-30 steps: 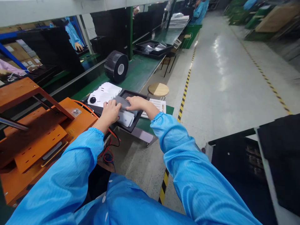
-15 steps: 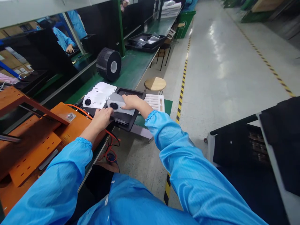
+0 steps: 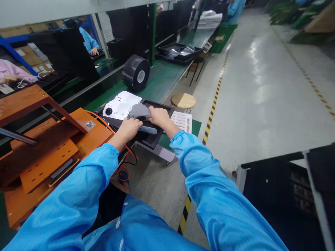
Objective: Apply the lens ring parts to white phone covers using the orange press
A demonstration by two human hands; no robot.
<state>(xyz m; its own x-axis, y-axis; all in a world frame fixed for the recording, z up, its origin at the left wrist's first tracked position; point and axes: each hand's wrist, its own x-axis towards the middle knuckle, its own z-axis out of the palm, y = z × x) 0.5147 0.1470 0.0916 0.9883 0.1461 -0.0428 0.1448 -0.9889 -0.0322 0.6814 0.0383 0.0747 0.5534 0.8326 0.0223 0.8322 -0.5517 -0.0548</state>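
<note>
At the far left an orange press fixture [image 3: 52,146] sat on the green worktop [image 3: 157,83], with an orange cable [image 3: 104,122] running from it toward the middle. Just right of it lay a fanned stack of white covers [image 3: 119,104], the top one bearing a dark round lens. The left hand [image 3: 129,128] was curled shut around the near end of a grey part [image 3: 148,130], which lay low over the black tray [image 3: 159,134]. Above it a second grey cover [image 3: 138,111] tilted up, touching the white stack at its left edge. The right hand [image 3: 159,116] pinched that grey cover at its right end, thumb and fingers pressed together on it. Both hands were over the tray, close together. Right of the tray lay a white ribbed insert [image 3: 181,120], and beyond it stood a round wooden stool [image 3: 183,100] on the floor. Farther back on the worktop stood a black roll of tape [image 3: 135,73].
</note>
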